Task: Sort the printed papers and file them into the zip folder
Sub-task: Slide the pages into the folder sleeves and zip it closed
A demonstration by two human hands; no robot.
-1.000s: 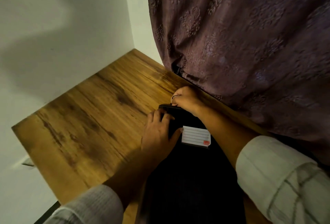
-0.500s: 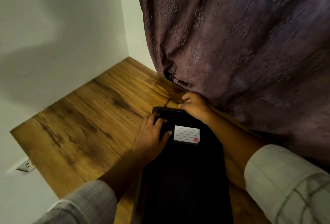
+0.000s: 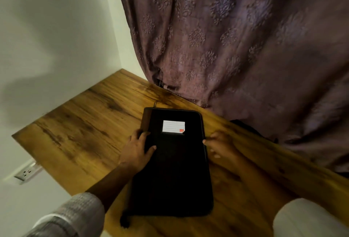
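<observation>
A black zip folder (image 3: 175, 170) lies flat and closed on the wooden table (image 3: 85, 132), with a white lined label (image 3: 173, 127) near its far end. My left hand (image 3: 137, 151) rests on the folder's left edge, thumb lying on the cover and fingers at the side. At the folder's right edge is my right hand (image 3: 220, 146), blurred, with its fingertips touching the edge. No printed papers are visible.
A purple patterned curtain (image 3: 236, 47) hangs over the far right side of the table. White walls stand to the left and behind, with a power socket (image 3: 26, 174) low on the left wall.
My right hand has come back from the folder's far corner to its right edge. My left hand has slid down the left edge. The whole folder now shows.
</observation>
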